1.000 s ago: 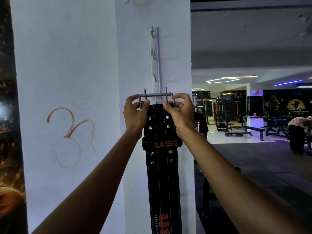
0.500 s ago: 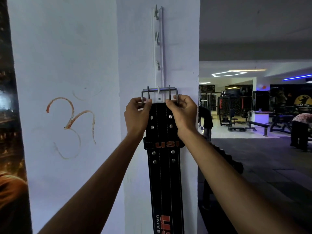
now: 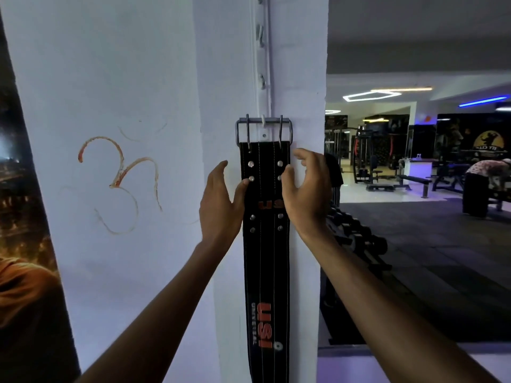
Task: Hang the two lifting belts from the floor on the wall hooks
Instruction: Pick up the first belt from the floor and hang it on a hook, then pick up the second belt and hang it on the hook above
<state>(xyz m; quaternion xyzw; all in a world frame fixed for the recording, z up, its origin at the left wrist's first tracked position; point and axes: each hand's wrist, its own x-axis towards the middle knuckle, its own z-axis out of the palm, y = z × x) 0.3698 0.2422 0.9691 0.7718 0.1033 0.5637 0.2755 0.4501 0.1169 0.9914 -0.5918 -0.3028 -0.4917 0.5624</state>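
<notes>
White-painted pillar (image 3: 298,64) fills my view, a dim gym floor beyond its right edge. Nearest me, two bare forearms reach up. My left hand (image 3: 221,200) is loose, fingers straight, only the thumb touching the left edge of the one black stitched leather lifting belt (image 3: 266,258) I can see. My right hand (image 3: 305,189) is curled but unclenched beside the right edge, thumb tip at a rivet, grasping nothing. Further up, the belt's grey double-prong steel buckle (image 3: 264,131) hangs on the lowest white hook (image 3: 263,120) of the vertical white hook rail (image 3: 261,59); three more hooks show above.
</notes>
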